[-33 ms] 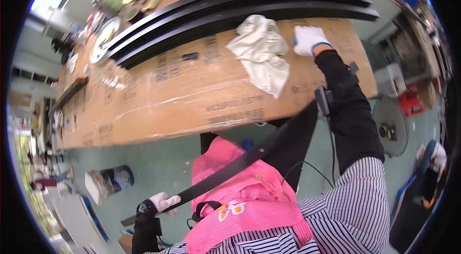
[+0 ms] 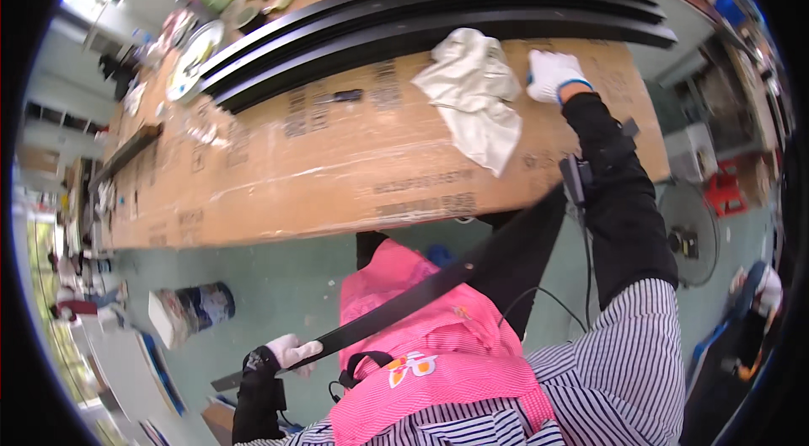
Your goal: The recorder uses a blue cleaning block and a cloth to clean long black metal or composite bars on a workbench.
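Observation:
A long flat black bar [image 2: 396, 304] slants across the front of my pink apron [image 2: 459, 353]. My left hand [image 2: 295, 352], in a white glove, is closed round the bar near its lower left end. The bar's upper end reaches toward my right forearm, where a small dark device is strapped to the black sleeve. On the cardboard-covered table, my right hand [image 2: 556, 75] is closed, in a white glove with a blue cuff. What it holds, if anything, is hidden. A crumpled off-white cloth [image 2: 474, 96] lies just left of it.
Several long black bars [image 2: 438, 12] lie across the far part of the cardboard-topped table [image 2: 337, 185]. A small black-handled tool [image 2: 344, 96] rests in front of them. A white bucket [image 2: 173, 317] stands on the floor at left, a fan [image 2: 689, 235] and red stool [image 2: 725, 191] at right.
The whole view has shifted slightly, so the table and its things appear a little further right. Both hands keep nearly the same pose, the left still on the bar.

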A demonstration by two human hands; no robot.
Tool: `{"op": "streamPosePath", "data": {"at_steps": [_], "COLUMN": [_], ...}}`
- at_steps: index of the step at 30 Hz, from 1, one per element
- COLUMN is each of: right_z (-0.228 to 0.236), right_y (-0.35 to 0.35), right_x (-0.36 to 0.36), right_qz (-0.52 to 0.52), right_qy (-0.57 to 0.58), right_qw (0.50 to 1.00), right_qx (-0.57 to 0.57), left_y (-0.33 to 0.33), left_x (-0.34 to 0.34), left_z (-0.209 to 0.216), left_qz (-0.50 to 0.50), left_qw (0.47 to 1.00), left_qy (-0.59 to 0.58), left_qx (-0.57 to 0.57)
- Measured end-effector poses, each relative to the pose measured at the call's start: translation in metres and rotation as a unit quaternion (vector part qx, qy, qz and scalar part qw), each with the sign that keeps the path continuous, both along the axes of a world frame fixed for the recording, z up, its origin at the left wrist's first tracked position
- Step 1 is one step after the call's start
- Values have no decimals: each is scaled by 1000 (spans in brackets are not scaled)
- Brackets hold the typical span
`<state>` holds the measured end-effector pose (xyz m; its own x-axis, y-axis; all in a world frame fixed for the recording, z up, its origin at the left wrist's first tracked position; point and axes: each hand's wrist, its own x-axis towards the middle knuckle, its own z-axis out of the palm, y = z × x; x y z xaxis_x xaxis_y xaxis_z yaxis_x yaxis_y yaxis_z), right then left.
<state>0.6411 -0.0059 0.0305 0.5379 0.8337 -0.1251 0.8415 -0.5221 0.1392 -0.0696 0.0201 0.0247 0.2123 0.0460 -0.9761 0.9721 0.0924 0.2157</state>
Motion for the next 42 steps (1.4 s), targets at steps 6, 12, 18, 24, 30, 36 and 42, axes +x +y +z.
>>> {"op": "streamPosePath", "data": {"at_steps": [6, 12, 18, 24, 30, 36, 42], "right_z": [58, -39, -79, -47, 48, 51, 48], "right_y": [78, 185, 227, 209, 76, -110, -207], "right_x": [-106, -224, -230, -230, -210, -157, -144], "right_qz": [77, 293, 199, 286, 265, -22, -279], "right_qy": [-49, 138, 142, 292, 500, 584, 474], "right_qw": [988, 895, 952, 901, 802, 691, 617], "right_qx": [126, 307, 182, 147, 193, 426, 563], "left_y": [-11, -18, -41, -31, -33, -33, -29], "left_x": [0, 25, 17, 11, 17, 32, -3], "left_z": [-4, 10, 14, -4, -3, 6, -8], "left_qz": [11, -39, 19, 35, 90, 39, 8], "left_qw": [1000, 996, 995, 992, 993, 997, 999], "left_qy": [10, 4, -31, -47, -17, -22, -9], "left_qx": [20, 79, 97, 110, 70, 59, 33]}}
